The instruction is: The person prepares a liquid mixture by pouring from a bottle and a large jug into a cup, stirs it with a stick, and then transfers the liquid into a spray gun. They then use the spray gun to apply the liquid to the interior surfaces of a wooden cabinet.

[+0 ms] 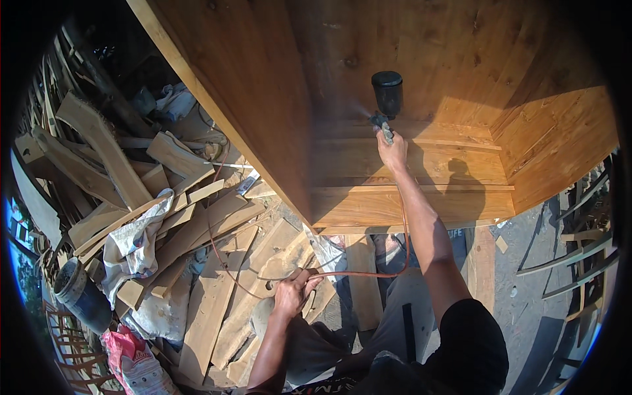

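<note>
My right hand (394, 153) grips a spray gun (382, 123) with a dark cup (388, 92) on top. A pale mist leaves its nozzle toward the left inside wall of a large wooden cabinet (408, 161), whose open front faces me. From the gun's handle a reddish-brown air hose (368, 273) hangs down and curves left to my left hand (293, 293). The fingers of that hand are closed round the hose, low in front of my legs. The cabinet's wood is orange-brown, partly in sun and partly in shadow.
Rough planks and offcuts (191, 243) lie heaped at the left, with a white sack (135, 247) over them. A dark bucket (82, 296) and a pink-and-white bag (135, 362) stand at the lower left. The hose runs on across the planks. Curved wood strips (573, 260) are at the right.
</note>
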The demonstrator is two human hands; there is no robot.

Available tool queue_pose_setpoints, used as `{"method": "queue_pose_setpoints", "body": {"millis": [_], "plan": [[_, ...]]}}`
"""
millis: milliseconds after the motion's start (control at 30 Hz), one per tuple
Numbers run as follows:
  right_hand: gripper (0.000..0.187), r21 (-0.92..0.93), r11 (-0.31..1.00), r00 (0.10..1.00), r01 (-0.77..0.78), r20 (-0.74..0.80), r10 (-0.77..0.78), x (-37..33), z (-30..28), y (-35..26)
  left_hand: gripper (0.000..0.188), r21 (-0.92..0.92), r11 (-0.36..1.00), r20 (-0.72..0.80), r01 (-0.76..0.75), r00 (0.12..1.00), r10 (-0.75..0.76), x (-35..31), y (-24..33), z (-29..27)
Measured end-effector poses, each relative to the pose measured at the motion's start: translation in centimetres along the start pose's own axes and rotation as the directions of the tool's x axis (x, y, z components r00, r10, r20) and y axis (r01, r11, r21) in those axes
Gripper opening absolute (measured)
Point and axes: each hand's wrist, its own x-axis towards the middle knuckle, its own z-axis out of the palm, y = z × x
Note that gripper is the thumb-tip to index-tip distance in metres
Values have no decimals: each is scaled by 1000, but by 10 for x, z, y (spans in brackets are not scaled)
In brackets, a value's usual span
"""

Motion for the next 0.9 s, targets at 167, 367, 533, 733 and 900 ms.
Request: {"method": "queue_pose_setpoints", "body": {"millis": [167, 367, 533, 733, 900], "plan": [[49, -123, 991, 991, -59, 114, 74, -8, 18, 29, 31, -50, 999, -7, 6, 1000, -6, -3, -1, -2], [53, -103, 995, 998, 11, 68, -4, 0, -10, -27, 31, -47, 998, -28, -36, 999, 35, 1, -5, -8], [56, -42, 993, 994, 106, 42, -104, 20, -58, -119, 31, -28, 993, -56, -116, 992, 114, 7, 3, -25], [61, 7, 971, 971, 238, -30, -238, 53, -111, -221, 28, 74, 966, -112, -246, 961, 253, 19, 29, -58], [65, 28, 942, 938, 334, -110, -329, 84, -145, -290, 29, 99, 950, -148, -297, 939, 310, 28, 49, -73]]}}
